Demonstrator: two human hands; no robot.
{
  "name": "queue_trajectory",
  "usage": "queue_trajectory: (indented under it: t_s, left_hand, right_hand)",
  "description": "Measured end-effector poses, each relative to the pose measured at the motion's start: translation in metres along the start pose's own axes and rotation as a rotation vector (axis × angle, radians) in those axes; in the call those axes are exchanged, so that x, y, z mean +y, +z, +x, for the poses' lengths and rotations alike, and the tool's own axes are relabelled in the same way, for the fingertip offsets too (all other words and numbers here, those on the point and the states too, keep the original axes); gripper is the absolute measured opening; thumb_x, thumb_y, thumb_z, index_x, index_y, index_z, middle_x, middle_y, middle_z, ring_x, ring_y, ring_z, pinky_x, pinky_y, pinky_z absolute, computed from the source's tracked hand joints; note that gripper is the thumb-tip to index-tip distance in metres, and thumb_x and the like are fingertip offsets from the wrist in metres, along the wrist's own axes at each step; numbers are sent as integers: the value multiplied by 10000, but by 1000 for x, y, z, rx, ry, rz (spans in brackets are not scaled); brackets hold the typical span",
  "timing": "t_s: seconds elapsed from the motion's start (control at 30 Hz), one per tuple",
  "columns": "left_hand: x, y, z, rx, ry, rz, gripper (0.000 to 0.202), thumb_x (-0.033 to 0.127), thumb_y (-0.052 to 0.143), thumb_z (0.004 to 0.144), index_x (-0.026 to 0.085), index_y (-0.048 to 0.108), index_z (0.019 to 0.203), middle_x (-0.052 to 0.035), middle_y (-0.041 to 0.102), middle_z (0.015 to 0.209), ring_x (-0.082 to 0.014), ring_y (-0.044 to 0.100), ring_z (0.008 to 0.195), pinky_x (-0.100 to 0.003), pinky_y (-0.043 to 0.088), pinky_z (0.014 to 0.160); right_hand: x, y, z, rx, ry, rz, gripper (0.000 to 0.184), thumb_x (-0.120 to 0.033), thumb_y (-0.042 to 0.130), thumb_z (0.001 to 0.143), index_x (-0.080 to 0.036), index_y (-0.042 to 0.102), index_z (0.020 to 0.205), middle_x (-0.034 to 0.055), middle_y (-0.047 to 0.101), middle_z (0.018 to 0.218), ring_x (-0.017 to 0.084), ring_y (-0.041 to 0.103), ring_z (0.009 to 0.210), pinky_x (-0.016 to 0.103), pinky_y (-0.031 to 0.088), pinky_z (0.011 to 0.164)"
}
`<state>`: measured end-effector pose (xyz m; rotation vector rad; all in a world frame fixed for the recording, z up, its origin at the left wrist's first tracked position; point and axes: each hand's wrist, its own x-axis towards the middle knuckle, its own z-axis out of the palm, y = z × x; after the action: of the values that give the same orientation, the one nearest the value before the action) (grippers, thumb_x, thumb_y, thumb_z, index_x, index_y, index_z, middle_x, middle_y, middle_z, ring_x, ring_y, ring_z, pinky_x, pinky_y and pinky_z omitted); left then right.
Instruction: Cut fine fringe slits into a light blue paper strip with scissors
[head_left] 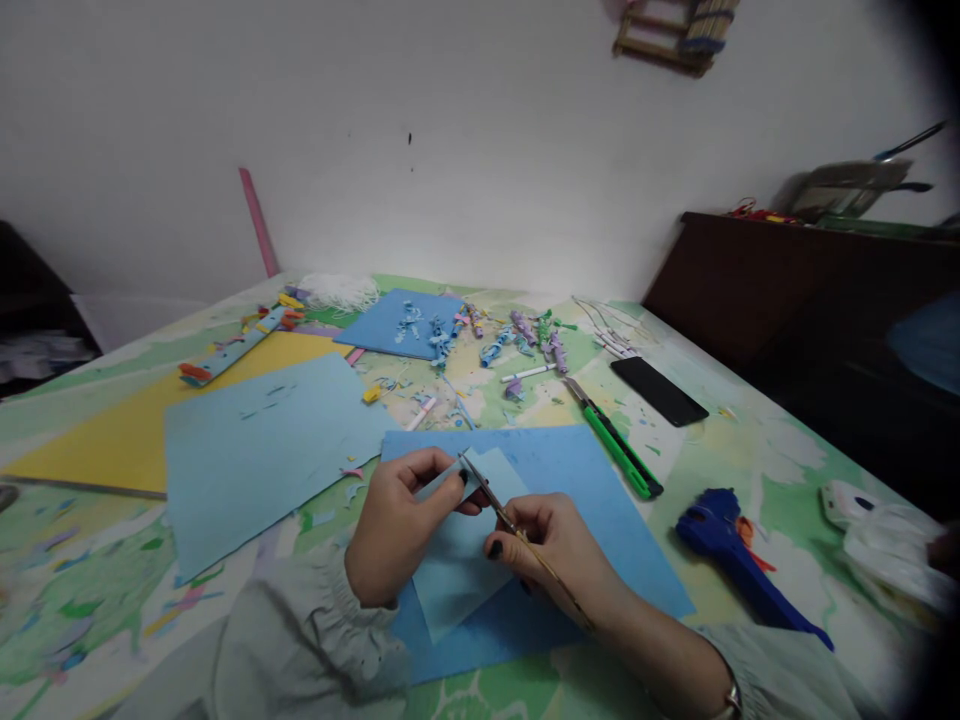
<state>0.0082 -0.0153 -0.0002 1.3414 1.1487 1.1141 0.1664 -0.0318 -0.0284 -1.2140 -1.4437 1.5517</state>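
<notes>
My left hand (397,520) pinches a small light blue piece (441,482) of paper or foam sheet between thumb and fingers. My right hand (570,560) grips gold-handled scissors (501,512), whose blades point up and left beside my left thumb, at the piece. Below both hands lies a light blue sheet (454,590), partly covered by them. Whether it joins the pinched piece, I cannot tell. A larger, darker blue sheet (592,465) is underneath.
A green utility knife (619,448), black phone (660,390) and blue glue gun (720,545) lie to the right. Light blue (262,450) and yellow (112,425) sheets lie left. Curled paper pieces (442,340) and scraps are scattered behind. A dark cabinet (720,290) borders the table.
</notes>
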Motion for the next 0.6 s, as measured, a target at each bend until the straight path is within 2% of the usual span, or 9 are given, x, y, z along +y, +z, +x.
queue_trajectory:
  t_s: [0.33,0.6]
  left_hand:
    - [0,1,1,-33,4,6,147,165,553,739,141,624,612,-12,673,606,-130,613,567,-218,474,579]
    - [-2,0,0,-58,23,3,148,167,549,740,141,624,615,-5,662,591,-129,603,563,-218,468,584]
  right_hand:
    - [-1,-1,-1,-26,-24,34,438,-483,719,596,-155,437,529,-86,324,395,32,264,354,179,147,346]
    - [1,1,0,3,6,23,465,-507,735,549,-159,429,520,-89,340,380,33,284,342,174,168,339]
